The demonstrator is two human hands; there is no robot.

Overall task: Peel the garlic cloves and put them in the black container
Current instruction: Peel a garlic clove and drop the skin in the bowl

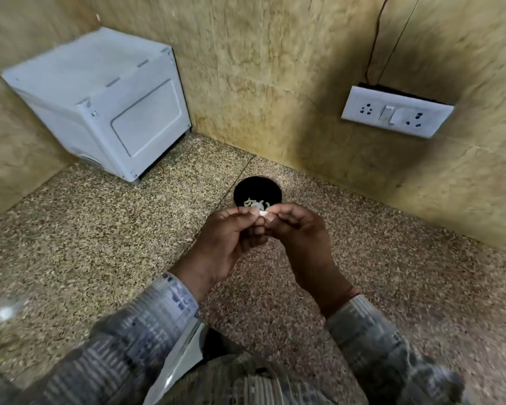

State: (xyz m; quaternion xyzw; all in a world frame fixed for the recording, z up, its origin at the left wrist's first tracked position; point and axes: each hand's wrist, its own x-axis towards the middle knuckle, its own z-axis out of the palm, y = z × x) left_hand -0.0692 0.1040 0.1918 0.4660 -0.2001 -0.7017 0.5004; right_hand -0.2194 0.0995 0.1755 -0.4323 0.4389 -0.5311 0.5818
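Round black container (pixel 257 190) by speckled stone surface's (pixel 100 229) back edge, pale garlic pieces (pixel 256 204) inside, left hand (pixel 231 238) and right hand (pixel 301 238) grips pinching small pale garlic clove (pixel 264 213)

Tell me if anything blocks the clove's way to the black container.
Nothing visible does. The left hand and right hand pinch the garlic clove by the near rim of the open black container.
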